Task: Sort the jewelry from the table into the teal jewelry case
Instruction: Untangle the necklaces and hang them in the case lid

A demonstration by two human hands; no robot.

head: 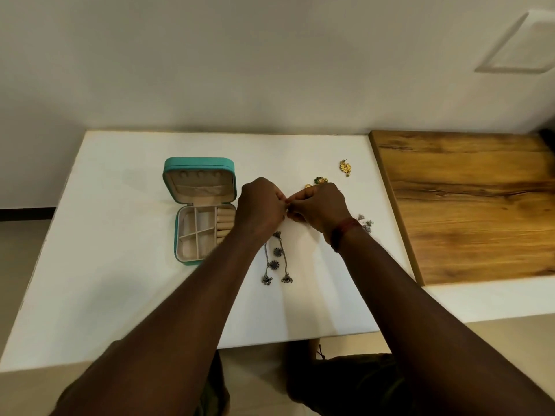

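The white table (120, 280) holds everything, with a wood board (465, 205) on its right. The teal case (180, 256) lies open on the left, its lid tipped back and small boxes inside. Both hands meet in the middle, just right of the case. The left hand (261, 205) and right hand (318, 207) have curled fingers that pinch one tiny gold bit (287, 205) between them. Long silver chains (274, 259) lie on the near side, by the left wrist. A gold earring (346, 167) sits far right, a green one (320, 180) peeks out behind the right hand, and silver bits (367, 224) lie by the right wrist. I think the gold bit could slip, being so small, and bounce off the table. An arm could also drag the chains.
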